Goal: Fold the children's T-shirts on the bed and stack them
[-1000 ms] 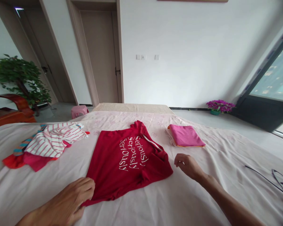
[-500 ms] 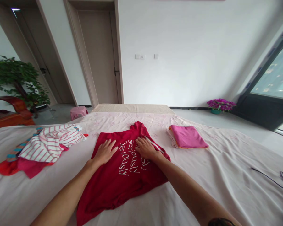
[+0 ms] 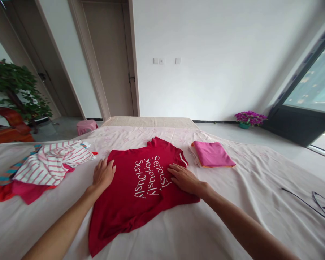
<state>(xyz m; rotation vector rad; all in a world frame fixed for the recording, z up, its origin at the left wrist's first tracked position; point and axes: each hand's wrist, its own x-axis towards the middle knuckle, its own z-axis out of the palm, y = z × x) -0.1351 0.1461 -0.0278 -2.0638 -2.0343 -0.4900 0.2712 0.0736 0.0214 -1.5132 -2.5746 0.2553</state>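
Note:
A red T-shirt with white lettering lies spread out on the bed, its neckline pointing right and its hem left. My left hand rests flat on the shirt's left edge near the far corner, fingers out. Across the chest, close to the neckline, my right hand lies flat with its fingers stretched over the cloth. Neither hand grasps anything. A neatly folded pink cloth stack sits just right of the shirt. To the left is a loose heap of clothes with a striped shirt on top.
The pale sheet covers the bed. A pair of glasses lies at the right edge. Beyond the bed stand a pink stool, a pot of purple flowers, a wooden armchair and a leafy plant.
My hands have slid apart over the shirt, the left toward its left edge, the right toward the neckline side. The collar area lies flatter, showing more lettering. The view has shifted slightly.

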